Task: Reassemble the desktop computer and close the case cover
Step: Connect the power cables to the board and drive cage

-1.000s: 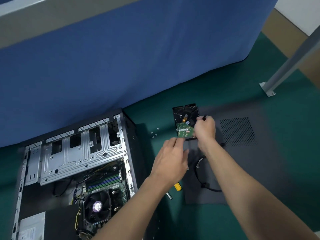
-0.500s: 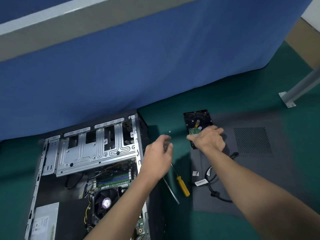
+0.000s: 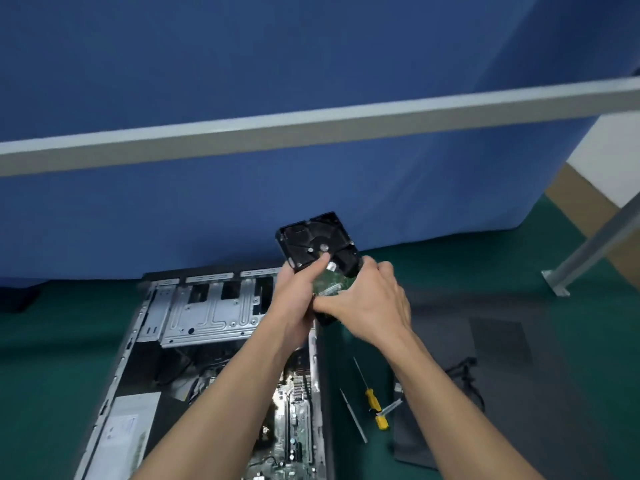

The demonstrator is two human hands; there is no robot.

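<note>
A black hard drive [image 3: 313, 240] with a green circuit board on its underside is held up in the air above the open computer case [image 3: 211, 313], near the case's right wall. My left hand [image 3: 298, 289] grips its left edge, thumb pressed on the underside. My right hand [image 3: 367, 299] grips its lower right end, fingers curled round it. The case lies on its side on the green floor, with the silver drive cage [image 3: 207, 306] at its far end and the motherboard [image 3: 294, 410] nearer me. The dark case cover [image 3: 519, 375] lies flat to the right.
Two yellow-handled screwdrivers [image 3: 372, 400] lie on the floor between case and cover. A black cable [image 3: 464, 372] rests on the cover. The power supply [image 3: 128, 431] fills the case's near left. A blue partition stands behind; a grey metal leg [image 3: 585, 251] is at the right.
The hard drive has been lifted off the case cover and carried left, over the case. My left hand, empty before, now holds it together with my right. The view tilted up.
</note>
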